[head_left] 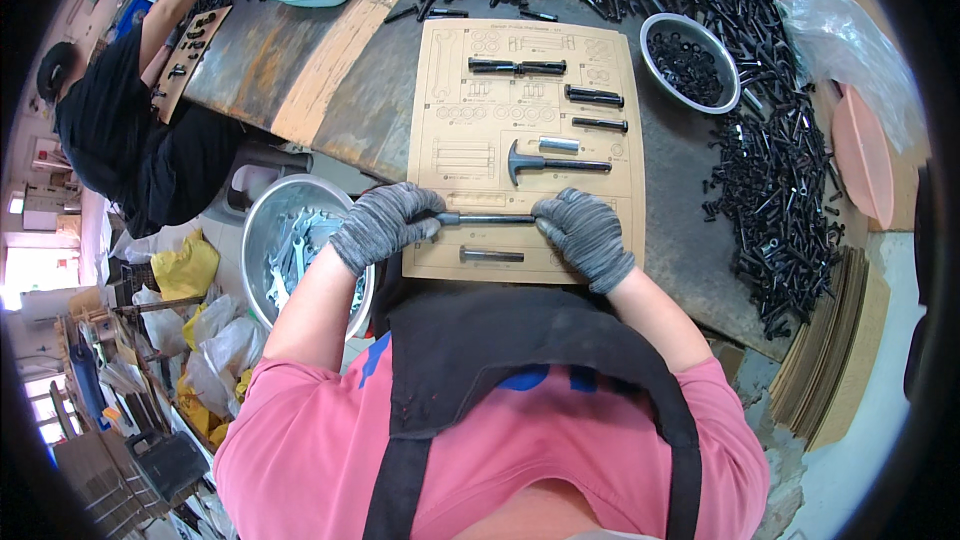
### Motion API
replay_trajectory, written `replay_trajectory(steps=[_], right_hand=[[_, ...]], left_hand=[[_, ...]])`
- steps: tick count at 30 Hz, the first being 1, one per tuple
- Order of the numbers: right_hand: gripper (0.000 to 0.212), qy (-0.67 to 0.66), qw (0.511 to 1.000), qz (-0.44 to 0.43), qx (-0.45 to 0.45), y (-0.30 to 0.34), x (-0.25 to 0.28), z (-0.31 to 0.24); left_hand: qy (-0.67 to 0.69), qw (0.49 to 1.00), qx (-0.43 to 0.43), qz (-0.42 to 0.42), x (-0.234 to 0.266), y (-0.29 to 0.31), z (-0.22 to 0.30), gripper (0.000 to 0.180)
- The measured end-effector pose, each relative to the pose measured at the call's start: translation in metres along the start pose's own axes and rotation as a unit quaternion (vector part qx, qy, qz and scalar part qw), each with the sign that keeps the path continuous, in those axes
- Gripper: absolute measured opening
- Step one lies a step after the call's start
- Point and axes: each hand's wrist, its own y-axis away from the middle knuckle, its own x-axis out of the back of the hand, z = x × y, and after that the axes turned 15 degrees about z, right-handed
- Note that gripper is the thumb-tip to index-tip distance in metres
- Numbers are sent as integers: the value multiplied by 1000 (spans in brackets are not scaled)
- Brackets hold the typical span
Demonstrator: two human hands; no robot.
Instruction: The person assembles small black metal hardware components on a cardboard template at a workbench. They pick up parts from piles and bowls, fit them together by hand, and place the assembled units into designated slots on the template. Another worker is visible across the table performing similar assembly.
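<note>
A workshop is indicated: a worn bench [672, 202] is heaped with black bolts [785, 215], a metal basin [253, 275] is filled with wrenches [298, 258], cardboard [832, 355] is stacked.

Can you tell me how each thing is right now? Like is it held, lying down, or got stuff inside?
dark rod: held at its ends
left hand: gloved, closed on the rod
right hand: gloved, fingers on the rod
cardboard sheet: flat, parts on it
hammer: lying down
round bowl: black nuts inside
metal basin: wrenches inside
plastic bag: crumpled
</note>
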Motion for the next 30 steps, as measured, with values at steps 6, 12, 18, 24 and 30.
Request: replay_trajectory(steps=[6,12,18,24,30], right_hand=[[20,-27,1000,10,5,5,9,4],[22,-68,975,161,-137,48,58,60],[30,220,895,205,-330,98,107,115],[39,267,868,147,-392,94,98,127],[38,215,888,109,-393,88,96,138]], left_hand=[[-69,997,-28,-18,11,-8,15,26],[82,990,-42,107,4,-32,48,25],[79,981,-176,11,-34,-80,113,26],[40,964,-247,-86,-116,-155,172,43],[1,926,-378,-20,-194,-210,205,44]])
